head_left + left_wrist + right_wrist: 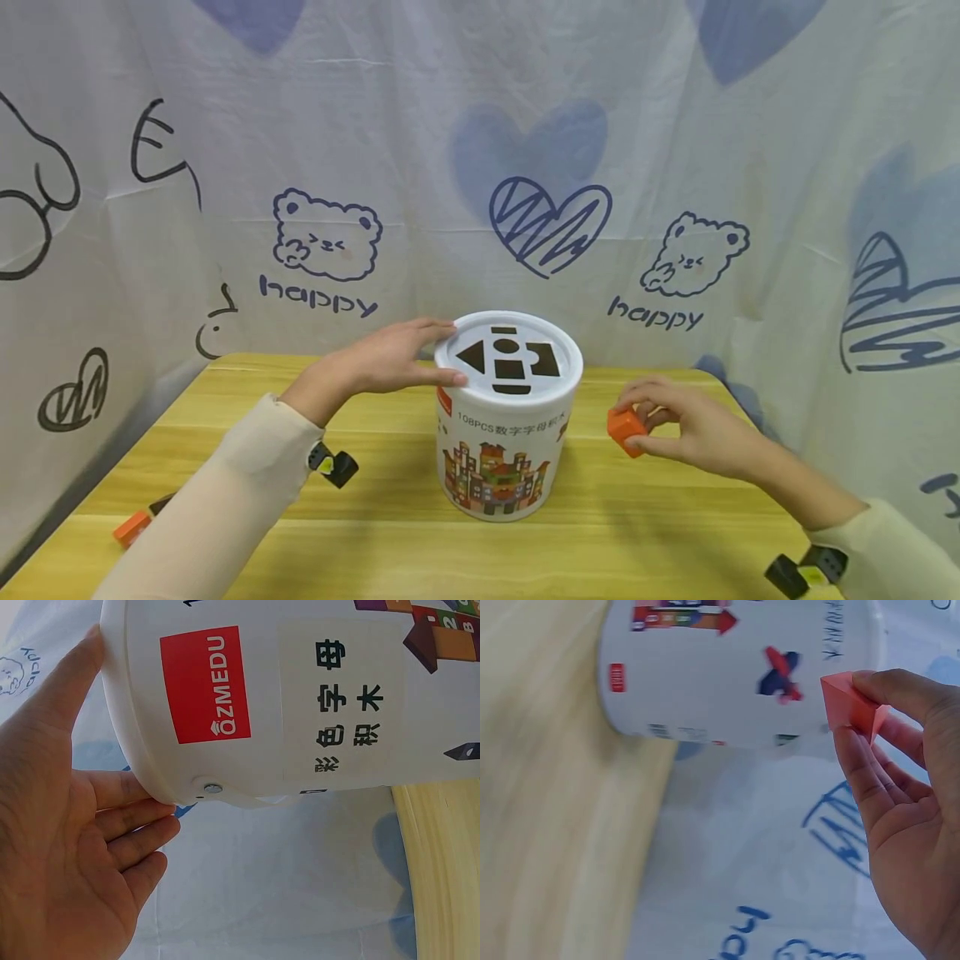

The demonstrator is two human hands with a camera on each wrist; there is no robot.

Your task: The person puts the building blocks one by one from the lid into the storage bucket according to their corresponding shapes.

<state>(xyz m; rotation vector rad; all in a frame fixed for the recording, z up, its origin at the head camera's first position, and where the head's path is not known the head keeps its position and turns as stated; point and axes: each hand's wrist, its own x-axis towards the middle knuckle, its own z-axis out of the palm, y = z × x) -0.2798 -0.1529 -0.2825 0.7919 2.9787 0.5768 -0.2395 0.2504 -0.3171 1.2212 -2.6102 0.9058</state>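
A white round tub stands upright on the table, its printed side toward me. Its white lid has several dark cut-out holes, among them a triangle, a circle and a square. My left hand touches the lid's left rim, thumb at the front and fingers farther back, all fairly straight. In the left wrist view the fingertips meet the rim beside a red label. To the right of the tub, my right hand pinches a small orange block between thumb and fingers, held above the table.
Another orange block lies at the table's left, partly hidden by my left sleeve, with a dark piece beside it. The wood-patterned table ends at a printed curtain behind and at the sides.
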